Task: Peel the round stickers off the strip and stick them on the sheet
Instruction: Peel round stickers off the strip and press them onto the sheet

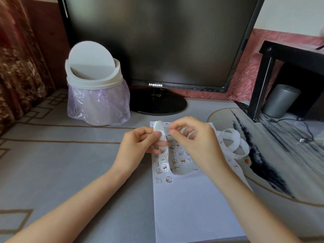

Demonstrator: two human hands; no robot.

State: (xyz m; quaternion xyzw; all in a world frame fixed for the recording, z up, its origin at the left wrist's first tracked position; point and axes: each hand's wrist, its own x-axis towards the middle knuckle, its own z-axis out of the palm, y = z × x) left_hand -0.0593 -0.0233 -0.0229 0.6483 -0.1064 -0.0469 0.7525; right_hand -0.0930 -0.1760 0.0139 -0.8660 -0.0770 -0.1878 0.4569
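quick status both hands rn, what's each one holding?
Left hand: pinches the sticker strip near its top.
Right hand: fingertips pinched together beside the strip; whether they hold anything cannot be told.

Drawings on stickers (164,167) too small

Worktop (70,155) covered in grey cloth with brown line pattern. Dark Samsung monitor (157,41) on a round base stands at the rear centre. White swing-lid bin (94,81) with a purple liner sits left of it. Brown floral curtain (17,67) at left. Pink textured wall covering (245,76) behind. Black stand (263,81) at right shelters a grey cylinder (280,100). Daylight, soft.
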